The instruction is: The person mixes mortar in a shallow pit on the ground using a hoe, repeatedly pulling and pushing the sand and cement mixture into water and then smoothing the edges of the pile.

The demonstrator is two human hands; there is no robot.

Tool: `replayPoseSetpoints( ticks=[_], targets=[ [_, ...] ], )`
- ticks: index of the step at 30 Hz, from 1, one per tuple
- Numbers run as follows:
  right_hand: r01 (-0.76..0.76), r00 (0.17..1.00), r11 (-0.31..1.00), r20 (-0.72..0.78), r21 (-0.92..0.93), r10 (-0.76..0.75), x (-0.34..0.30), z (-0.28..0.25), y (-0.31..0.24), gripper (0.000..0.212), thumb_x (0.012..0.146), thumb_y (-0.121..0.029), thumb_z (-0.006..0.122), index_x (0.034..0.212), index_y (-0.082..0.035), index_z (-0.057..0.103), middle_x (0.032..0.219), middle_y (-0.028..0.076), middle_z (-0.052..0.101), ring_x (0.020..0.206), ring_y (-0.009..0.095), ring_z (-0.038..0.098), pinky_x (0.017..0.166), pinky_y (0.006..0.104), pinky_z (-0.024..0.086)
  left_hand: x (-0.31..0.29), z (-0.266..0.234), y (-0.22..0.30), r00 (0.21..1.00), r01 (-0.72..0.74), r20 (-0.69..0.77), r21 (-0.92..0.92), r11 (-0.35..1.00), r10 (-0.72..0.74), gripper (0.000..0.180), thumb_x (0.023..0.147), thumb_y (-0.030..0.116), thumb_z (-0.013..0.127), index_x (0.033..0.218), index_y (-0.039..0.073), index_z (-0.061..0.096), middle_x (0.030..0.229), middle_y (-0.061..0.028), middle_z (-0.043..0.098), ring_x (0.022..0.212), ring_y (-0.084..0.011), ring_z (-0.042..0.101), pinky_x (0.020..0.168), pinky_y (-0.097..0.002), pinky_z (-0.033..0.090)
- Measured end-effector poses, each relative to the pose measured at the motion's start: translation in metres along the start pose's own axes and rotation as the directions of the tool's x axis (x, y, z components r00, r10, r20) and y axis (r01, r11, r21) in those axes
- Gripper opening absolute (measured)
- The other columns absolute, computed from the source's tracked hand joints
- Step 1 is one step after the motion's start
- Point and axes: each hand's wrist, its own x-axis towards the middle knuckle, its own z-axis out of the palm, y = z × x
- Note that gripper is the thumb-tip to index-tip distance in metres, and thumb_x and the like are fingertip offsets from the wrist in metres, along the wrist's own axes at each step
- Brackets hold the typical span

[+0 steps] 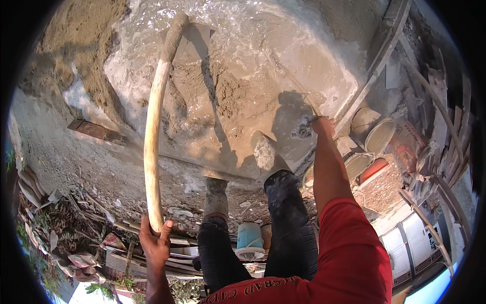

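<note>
My left hand (155,242) is closed around the lower end of a long, pale wooden handle. It belongs to what looks like a hoe (154,126), whose mud-caked far end lies in the wet mortar (243,96). A flat, grey blade partly shows beside that end. Out to the right, my right hand (323,125) is closed on a thin, stick-like handle (307,95) slanting up and left into the watery mix; its far end is hard to make out. My mud-covered boot (267,154) stands in the mortar's near edge.
Sand (76,45) is heaped at the far left, near a dark board (96,130). A long plank (372,76) borders the mix on the right. Beyond it are muddy buckets (379,136) and a reddish sack (406,144). A blue bucket (250,238) stands behind my legs.
</note>
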Motion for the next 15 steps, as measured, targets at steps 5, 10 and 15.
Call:
replayPoseSetpoints(
  ticks=[5, 10, 15],
  targets=[
    [0.282, 0.933, 0.959, 0.226, 0.028, -0.281, -0.042, -0.040, 0.050, 0.038, 0.092, -0.036, 0.062, 0.124, -0.015, 0.062, 0.113, 0.017, 0.066, 0.116, 0.040, 0.058, 0.094, 0.0483, 0.050, 0.037, 0.064, -0.030, 0.987, -0.153, -0.025, 0.163, 0.975, 0.159, 0.029, 0.092, 0.015, 0.074, 0.103, -0.001, 0.052, 0.082, -0.0062, 0.059, 0.070, -0.0117, 0.050, 0.062, -0.0293, 0.047],
    [0.366, 0.927, 0.916, 0.023, 0.166, -0.374, -0.158, -0.064, 0.185, 0.024, 0.091, -0.025, 0.063, 0.113, -0.014, 0.059, 0.114, 0.014, 0.067, 0.109, 0.036, 0.061, 0.088, 0.0483, 0.050, 0.029, 0.086, -0.015, 0.984, -0.172, 0.017, 0.388, 0.905, 0.180, 0.048, 0.091, 0.028, 0.074, 0.118, -0.005, 0.052, 0.096, -0.0243, 0.067, 0.083, -0.0311, 0.064, 0.078, -0.0412, 0.051],
    [0.239, 0.962, 0.879, -0.224, 0.414, -0.156, -0.239, -0.116, 0.263, 0.024, 0.094, -0.028, 0.061, 0.112, -0.012, 0.058, 0.102, 0.020, 0.068, 0.097, 0.044, 0.062, 0.082, 0.0534, 0.049, -0.031, 0.080, 0.025, 0.739, -0.465, -0.032, 0.699, 0.544, 0.672, 0.081, 0.085, 0.032, 0.076, 0.151, 0.010, 0.035, 0.145, -0.0242, 0.040, 0.120, -0.0482, 0.047, 0.101, -0.0512, 0.040]
  ],
)
